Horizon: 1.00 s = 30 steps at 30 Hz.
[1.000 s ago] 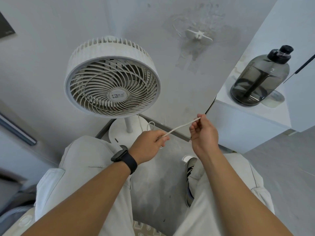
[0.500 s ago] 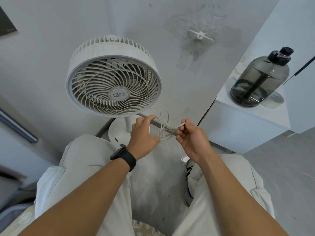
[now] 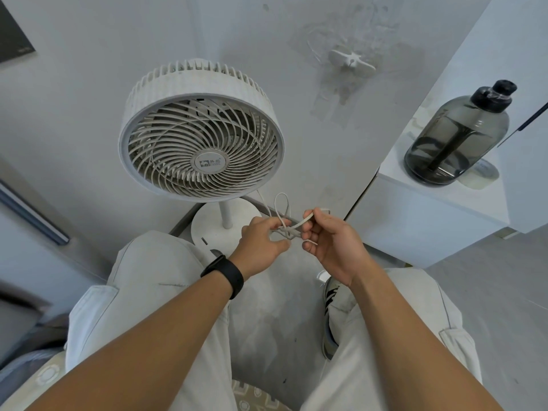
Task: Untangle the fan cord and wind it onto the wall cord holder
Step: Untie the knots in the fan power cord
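Knotted fan cord point(image 3: 289, 229) is pinched by left hand point(image 3: 261, 244) and right hand point(image 3: 329, 247); hard pulling risks tightening the knot.

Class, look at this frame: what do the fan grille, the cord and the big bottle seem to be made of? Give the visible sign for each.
Fan grille: probably matt off-white moulded plastic, with thin curved ribs.
Cord: likely rubber- or plastic-sheathed, since it bends in soft loops.
Bottle: smoky clear plastic, perhaps, as you can see through it; black cap.
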Available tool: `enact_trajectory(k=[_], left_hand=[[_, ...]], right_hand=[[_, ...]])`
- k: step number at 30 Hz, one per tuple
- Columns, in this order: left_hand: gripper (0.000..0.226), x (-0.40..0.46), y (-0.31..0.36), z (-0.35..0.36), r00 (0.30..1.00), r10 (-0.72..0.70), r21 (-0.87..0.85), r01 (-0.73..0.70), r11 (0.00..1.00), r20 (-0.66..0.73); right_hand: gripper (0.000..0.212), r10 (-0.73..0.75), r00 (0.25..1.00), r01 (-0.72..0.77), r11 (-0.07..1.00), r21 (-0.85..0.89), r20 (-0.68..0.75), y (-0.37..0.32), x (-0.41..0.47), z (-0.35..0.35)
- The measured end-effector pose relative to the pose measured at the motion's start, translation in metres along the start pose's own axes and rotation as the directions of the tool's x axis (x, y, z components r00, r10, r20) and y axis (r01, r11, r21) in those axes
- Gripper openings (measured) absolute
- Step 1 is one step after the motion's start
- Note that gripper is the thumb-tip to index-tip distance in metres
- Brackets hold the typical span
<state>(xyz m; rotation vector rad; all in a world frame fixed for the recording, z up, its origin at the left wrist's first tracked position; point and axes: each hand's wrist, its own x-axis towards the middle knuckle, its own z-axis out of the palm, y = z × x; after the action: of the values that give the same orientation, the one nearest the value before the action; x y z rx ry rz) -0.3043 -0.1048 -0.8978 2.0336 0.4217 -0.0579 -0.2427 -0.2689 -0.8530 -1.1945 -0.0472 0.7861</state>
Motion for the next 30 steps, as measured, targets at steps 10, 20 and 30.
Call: enact_trajectory(k=[10, 20, 30], left_hand=[[0.015, -0.004, 0.005, -0.001, 0.985, 0.121, 0.126, -0.106, 0.986, -0.121], [0.028, -0.008, 0.007, -0.006, 0.952, 0.283, 0.328, -0.306, 0.894, 0.118], [0.039, -0.004, 0.002, -0.009, 0.939, 0.333, 0.352, -0.34, 0.872, 0.082]], right_hand=[[0.032, -0.354, 0.887, 0.176, 0.852, -0.493, -0.297, 0.009, 0.006, -0.004], [0.058, -0.462, 0.848, 0.211, 0.743, -0.635, -0.259, 0.009, 0.008, -0.005], [0.029, -0.21, 0.932, 0.115, 0.944, -0.309, -0.296, 0.009, 0.011, -0.003]])
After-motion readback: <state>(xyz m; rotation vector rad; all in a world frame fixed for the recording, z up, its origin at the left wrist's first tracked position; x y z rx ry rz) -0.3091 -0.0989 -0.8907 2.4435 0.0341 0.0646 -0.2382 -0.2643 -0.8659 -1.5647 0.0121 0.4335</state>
